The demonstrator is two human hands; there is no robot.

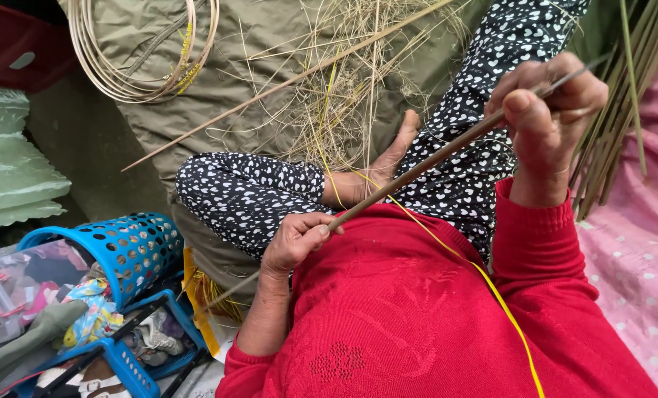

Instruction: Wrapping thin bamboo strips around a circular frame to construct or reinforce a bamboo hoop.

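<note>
1. Running slantwise across the lap, a long thin brown cane strip point(417, 168) is gripped at two places: the left hand point(294, 241) is closed round its lower part, thumb pressed on top, and the right hand point(548, 110) is closed round its upper part, where a thin dark blade-like piece shows beyond the fingers (I cannot tell just what it is).
2. I judge the strip light and fairly stiff, yet springy along its length; it would probably bend before it snapped. Its surface looks smooth, and the edges may be sharp or splintery, so holding it at two well-separated places, as now, seems the steadiest grip.
3. A yellow thread point(491, 284) lies over the red sweater point(410, 317), crosses under the strip and could catch on it.
4. Near the bare foot point(388, 163), loose dry fibres point(336, 96) litter the olive cloth point(248, 81), with another long stick lying among them.
5. Further things around: a coil of cane point(126, 74) at the top left, green stalks point(616, 133) leaning just beside the right hand, a blue perforated basket point(134, 247) of oddments near the left elbow, and a pink dotted cloth point(638, 258) on the right.
</note>
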